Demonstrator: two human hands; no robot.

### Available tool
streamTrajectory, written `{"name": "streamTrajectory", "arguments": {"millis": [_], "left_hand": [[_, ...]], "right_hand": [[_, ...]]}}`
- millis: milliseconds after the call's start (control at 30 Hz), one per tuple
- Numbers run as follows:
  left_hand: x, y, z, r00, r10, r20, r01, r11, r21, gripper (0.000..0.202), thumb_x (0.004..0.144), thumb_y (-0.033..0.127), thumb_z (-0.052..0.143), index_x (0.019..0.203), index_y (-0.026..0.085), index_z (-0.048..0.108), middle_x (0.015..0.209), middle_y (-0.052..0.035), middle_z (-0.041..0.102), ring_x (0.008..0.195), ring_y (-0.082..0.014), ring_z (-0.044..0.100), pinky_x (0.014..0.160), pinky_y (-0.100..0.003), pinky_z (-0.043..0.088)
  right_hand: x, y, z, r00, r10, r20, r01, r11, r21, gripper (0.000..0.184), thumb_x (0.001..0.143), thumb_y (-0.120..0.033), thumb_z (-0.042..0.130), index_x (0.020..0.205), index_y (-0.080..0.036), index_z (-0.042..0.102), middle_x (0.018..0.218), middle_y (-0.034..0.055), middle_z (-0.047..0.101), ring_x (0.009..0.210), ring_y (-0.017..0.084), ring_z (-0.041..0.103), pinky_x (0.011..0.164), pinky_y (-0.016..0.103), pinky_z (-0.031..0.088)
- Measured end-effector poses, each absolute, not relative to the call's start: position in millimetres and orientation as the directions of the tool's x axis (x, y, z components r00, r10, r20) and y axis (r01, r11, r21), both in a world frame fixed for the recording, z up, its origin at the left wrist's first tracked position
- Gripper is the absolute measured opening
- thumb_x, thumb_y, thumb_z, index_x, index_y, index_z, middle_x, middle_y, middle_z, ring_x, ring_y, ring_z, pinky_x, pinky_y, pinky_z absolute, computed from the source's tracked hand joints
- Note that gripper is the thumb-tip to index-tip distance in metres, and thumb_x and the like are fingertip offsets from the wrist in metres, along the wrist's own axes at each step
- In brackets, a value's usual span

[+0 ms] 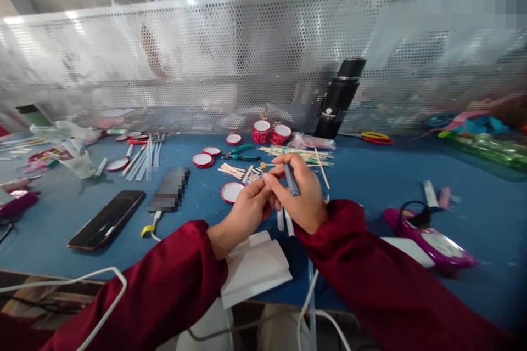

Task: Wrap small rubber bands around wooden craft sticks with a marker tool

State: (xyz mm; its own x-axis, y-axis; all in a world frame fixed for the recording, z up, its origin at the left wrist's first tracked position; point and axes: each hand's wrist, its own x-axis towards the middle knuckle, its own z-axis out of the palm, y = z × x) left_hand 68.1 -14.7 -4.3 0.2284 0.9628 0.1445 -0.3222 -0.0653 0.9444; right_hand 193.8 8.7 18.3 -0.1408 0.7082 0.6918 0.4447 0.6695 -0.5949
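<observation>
Near the middle of the head view, my left hand (252,201) and my right hand (302,193) meet above the bench. A dark grey-blue pen (291,178) lies in the grip of my right hand, tilted back over the fingers. The fingertips of my left hand are pinched together, and what they hold is too small or hidden to name. Just beyond the fingertips shows a small yellow piece (263,165). Below my left hand lies folded white paper (257,269). A red-rimmed white disc (232,192) sits beside my left fingers.
Behind my hands are wooden sticks (231,170), green-handled pliers (242,153) and stacked red-rimmed discs (261,131). Two phones lie left, one a black phone (107,220). A black flask (340,98) stands by the perforated metal screen (247,55). A purple pouch-like item (432,238) lies right.
</observation>
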Motion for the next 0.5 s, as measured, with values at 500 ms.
{"name": "streamTrajectory", "arguments": {"millis": [500], "left_hand": [[62.1, -10.1, -9.2, 0.157, 0.951, 0.265, -0.282, -0.214, 0.935, 0.053, 0.079, 0.063, 0.069, 0.062, 0.018, 0.047, 0.053, 0.0058, 0.038, 0.051, -0.0075, 0.031, 0.051, -0.025, 0.023]], "right_hand": [[190.0, 4.2, 19.3, -0.065, 0.746, 0.663, 0.269, 0.653, -0.708, 0.029, 0.084, -0.027, 0.070, 0.107, -0.025, 0.053, 0.083, -0.0021, 0.070, 0.077, 0.018, 0.071, 0.078, 0.035, 0.056]]}}
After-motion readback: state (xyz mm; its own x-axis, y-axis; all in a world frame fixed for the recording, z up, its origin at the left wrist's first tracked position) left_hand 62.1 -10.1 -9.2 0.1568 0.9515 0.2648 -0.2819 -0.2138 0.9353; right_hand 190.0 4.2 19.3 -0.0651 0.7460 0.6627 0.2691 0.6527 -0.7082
